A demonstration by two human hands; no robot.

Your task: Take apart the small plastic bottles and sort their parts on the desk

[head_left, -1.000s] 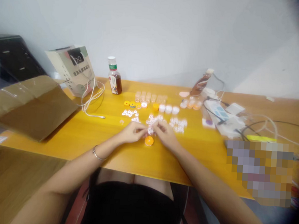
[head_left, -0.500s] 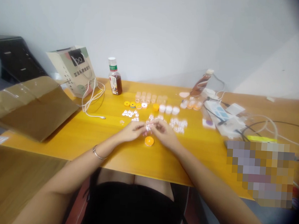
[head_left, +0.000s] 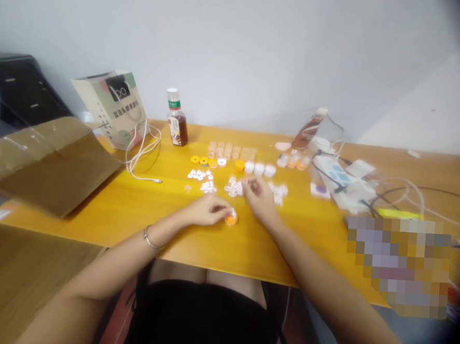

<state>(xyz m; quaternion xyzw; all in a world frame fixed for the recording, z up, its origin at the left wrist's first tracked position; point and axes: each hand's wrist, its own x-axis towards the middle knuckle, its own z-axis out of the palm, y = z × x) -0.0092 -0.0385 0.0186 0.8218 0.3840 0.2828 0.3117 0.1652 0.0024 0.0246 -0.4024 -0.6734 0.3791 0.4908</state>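
Observation:
My left hand [head_left: 209, 210] is closed in a pinch on a small white piece [head_left: 232, 211]. It holds the piece right over a round orange cap [head_left: 231, 221] on the table; whether the two touch is unclear. My right hand [head_left: 260, 197] reaches farther forward, its fingertips together at the right edge of a cluster of white ring-shaped parts [head_left: 233, 186]. What those fingertips hold, if anything, is too small to make out. More small white parts [head_left: 279, 191] lie just beyond the right hand. Left of the rings are white pieces [head_left: 208, 187] and white discs [head_left: 200, 175].
Behind stand rows of yellow and white spools [head_left: 204, 161], white round caps [head_left: 259, 168] and clear cylinders [head_left: 227, 150]. A tea bottle [head_left: 177, 122], paper bag [head_left: 119, 110] and white cable [head_left: 141, 151] are at left. A power strip [head_left: 342, 184] and brown bottle [head_left: 308, 130] are at right.
My hands have parted. The left came down toward me to the orange cap with the white piece; the right moved right and forward to the white parts.

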